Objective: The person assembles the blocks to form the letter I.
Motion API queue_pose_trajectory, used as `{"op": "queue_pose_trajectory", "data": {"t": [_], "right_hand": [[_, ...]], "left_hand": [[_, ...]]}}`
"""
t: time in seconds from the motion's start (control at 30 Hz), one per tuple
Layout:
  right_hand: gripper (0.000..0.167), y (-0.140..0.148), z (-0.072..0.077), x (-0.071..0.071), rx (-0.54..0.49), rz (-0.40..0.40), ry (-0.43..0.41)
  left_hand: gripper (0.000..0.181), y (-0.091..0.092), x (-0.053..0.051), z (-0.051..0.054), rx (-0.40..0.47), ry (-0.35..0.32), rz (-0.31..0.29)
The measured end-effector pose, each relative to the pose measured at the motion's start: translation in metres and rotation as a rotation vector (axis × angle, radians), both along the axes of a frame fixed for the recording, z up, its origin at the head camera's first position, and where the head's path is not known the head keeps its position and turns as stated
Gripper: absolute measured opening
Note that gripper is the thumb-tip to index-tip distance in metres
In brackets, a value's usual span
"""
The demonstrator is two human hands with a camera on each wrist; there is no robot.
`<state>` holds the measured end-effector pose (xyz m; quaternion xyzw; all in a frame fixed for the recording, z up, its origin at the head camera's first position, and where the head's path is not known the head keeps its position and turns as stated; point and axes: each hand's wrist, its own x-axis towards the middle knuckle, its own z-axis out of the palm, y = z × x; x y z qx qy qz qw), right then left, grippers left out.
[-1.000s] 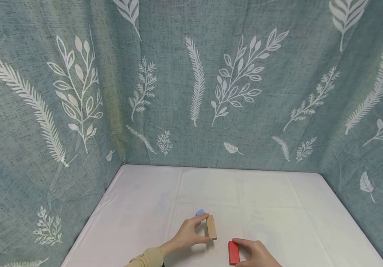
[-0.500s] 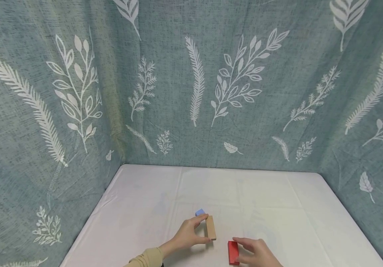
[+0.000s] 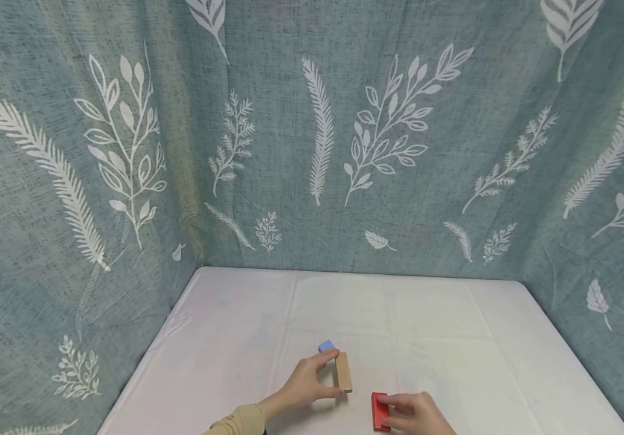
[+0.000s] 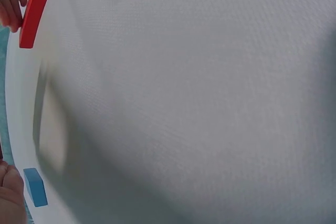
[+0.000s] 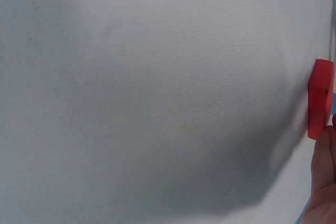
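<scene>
In the head view my left hand pinches a tan wooden block by its two ends, thumb at the near end and fingers at the far end. A small blue block lies just beyond those fingertips; part of it is hidden. To the right, a red block lies lengthwise on the table. My right hand touches its right side and top with extended fingertips and thumb, without closing round its ends. The left wrist view shows fingers beside the red block and the blue block lower down.
A white cloth covers the table. A grey-green curtain with white leaf prints stands along the back and both sides of it.
My right fingers have let go of the red block's far end and drawn closer together over its right side. The left hand and tan block have barely moved.
</scene>
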<state>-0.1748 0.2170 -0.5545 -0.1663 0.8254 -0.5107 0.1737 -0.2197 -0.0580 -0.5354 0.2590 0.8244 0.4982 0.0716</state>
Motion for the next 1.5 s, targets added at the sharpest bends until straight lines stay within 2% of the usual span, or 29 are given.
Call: {"op": "queue_pose_trajectory", "data": {"t": [0.33, 0.57, 0.83, 1.1, 1.27, 1.4, 1.5], "right_hand": [[0.041, 0.0, -0.001, 0.002, 0.014, 0.033, 0.025], [0.038, 0.002, -0.001, 0.002, 0.026, 0.067, 0.101], [0.038, 0.002, -0.001, 0.002, 0.043, 0.059, 0.107], [0.037, 0.003, -0.002, 0.001, 0.038, 0.075, 0.163], [0.036, 0.003, -0.003, 0.001, 0.049, 0.076, 0.15], [0.036, 0.003, -0.003, 0.0, 0.06, 0.073, 0.116], [0.035, 0.004, -0.003, 0.0, 0.07, 0.077, 0.127]], "left_hand": [[0.076, 0.0, 0.0, 0.0, -0.006, -0.014, -0.001], [0.076, 0.0, -0.003, 0.004, -0.001, -0.016, -0.013], [0.075, 0.004, -0.013, 0.014, -0.02, 0.043, -0.013], [0.075, 0.016, -0.022, 0.027, -0.006, 0.042, -0.017], [0.075, 0.024, -0.024, 0.033, 0.019, 0.037, -0.017], [0.074, 0.031, -0.025, 0.036, 0.012, 0.065, -0.009], [0.074, 0.037, -0.026, 0.037, 0.007, 0.08, -0.007]]}}
